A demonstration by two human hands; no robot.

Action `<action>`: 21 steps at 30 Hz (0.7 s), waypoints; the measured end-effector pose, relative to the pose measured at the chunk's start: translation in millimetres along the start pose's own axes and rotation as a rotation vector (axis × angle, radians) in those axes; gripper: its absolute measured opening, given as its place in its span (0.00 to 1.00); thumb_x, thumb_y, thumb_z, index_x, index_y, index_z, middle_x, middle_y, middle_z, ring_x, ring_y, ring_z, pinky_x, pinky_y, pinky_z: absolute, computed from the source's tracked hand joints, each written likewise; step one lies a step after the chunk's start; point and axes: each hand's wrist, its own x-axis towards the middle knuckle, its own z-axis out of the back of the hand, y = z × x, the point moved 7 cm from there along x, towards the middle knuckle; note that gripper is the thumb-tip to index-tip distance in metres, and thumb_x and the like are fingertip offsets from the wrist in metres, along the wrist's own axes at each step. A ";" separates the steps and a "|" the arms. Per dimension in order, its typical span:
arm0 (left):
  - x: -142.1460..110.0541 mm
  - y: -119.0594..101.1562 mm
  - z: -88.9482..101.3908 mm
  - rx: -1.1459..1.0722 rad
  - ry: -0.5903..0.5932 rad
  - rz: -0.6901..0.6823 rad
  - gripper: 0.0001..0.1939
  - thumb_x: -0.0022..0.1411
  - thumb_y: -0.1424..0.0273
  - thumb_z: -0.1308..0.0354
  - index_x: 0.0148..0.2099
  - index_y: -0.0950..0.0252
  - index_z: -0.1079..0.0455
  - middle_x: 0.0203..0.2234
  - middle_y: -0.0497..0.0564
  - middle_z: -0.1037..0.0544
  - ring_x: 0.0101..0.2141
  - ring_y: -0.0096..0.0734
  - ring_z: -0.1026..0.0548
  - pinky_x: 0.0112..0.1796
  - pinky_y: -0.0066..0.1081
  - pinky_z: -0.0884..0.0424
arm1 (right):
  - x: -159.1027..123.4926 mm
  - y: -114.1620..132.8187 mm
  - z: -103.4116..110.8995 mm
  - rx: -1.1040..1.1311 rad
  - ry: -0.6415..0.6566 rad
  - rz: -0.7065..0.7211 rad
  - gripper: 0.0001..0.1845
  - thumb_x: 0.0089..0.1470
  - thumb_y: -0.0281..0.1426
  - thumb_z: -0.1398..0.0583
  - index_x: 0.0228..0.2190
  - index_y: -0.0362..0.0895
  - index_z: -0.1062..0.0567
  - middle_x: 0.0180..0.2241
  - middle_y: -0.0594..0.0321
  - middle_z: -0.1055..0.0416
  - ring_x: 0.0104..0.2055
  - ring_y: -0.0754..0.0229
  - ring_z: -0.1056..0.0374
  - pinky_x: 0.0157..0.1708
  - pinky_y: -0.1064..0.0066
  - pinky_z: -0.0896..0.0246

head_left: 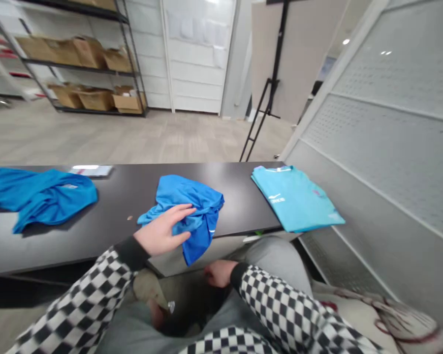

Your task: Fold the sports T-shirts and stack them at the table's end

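Note:
My left hand [166, 230] rests on a crumpled blue garment [192, 189] at the table's front edge, its fingers spread over the cloth. Part of that garment hangs over the edge, and a small white mark shows on it. Below the table edge, by my legs, is my right hand [218, 273], apart from the garment; its fingers are blurred and mostly hidden. To the right, a folded turquoise T-shirt [299, 199] with white lettering lies on top of other folded cloth. A loosely heaped blue garment [55, 194] lies at the left.
The dark table [239, 211] runs across in front of me. A flat pale packet [92, 170] lies near its back edge. Grey panels [387, 128] close off the right side. Beyond the table stand a black easel [269, 93] and shelving with cardboard boxes [92, 51].

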 end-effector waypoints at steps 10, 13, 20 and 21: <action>-47.4 35.9 25.9 0.215 -0.067 0.048 0.26 0.70 0.58 0.34 0.67 0.58 0.19 0.68 0.61 0.21 0.70 0.58 0.27 0.74 0.59 0.37 | -61.9 91.1 100.2 0.219 -0.148 0.207 0.24 0.73 0.43 0.40 0.62 0.47 0.17 0.53 0.53 0.14 0.52 0.49 0.18 0.56 0.63 0.25; -39.9 27.7 27.2 0.308 -0.049 0.048 0.17 0.75 0.62 0.37 0.60 0.58 0.16 0.58 0.59 0.16 0.61 0.50 0.21 0.66 0.50 0.27 | -80.1 96.5 148.3 0.254 -0.299 0.225 0.28 0.75 0.50 0.43 0.65 0.52 0.19 0.59 0.54 0.16 0.57 0.46 0.19 0.62 0.57 0.25; -32.5 23.6 31.4 0.420 -0.030 0.134 0.14 0.79 0.61 0.41 0.55 0.59 0.18 0.46 0.57 0.14 0.51 0.48 0.18 0.54 0.44 0.23 | -41.3 46.8 174.2 -0.006 -0.710 0.194 0.31 0.65 0.51 0.39 0.61 0.48 0.19 0.65 0.46 0.22 0.67 0.33 0.25 0.71 0.40 0.33; -34.0 24.7 33.0 0.359 -0.060 0.145 0.13 0.79 0.61 0.42 0.55 0.59 0.18 0.46 0.56 0.14 0.50 0.46 0.17 0.54 0.42 0.23 | -37.3 42.9 171.3 -0.043 -0.724 0.195 0.31 0.65 0.50 0.38 0.62 0.47 0.19 0.68 0.45 0.24 0.70 0.34 0.28 0.73 0.40 0.36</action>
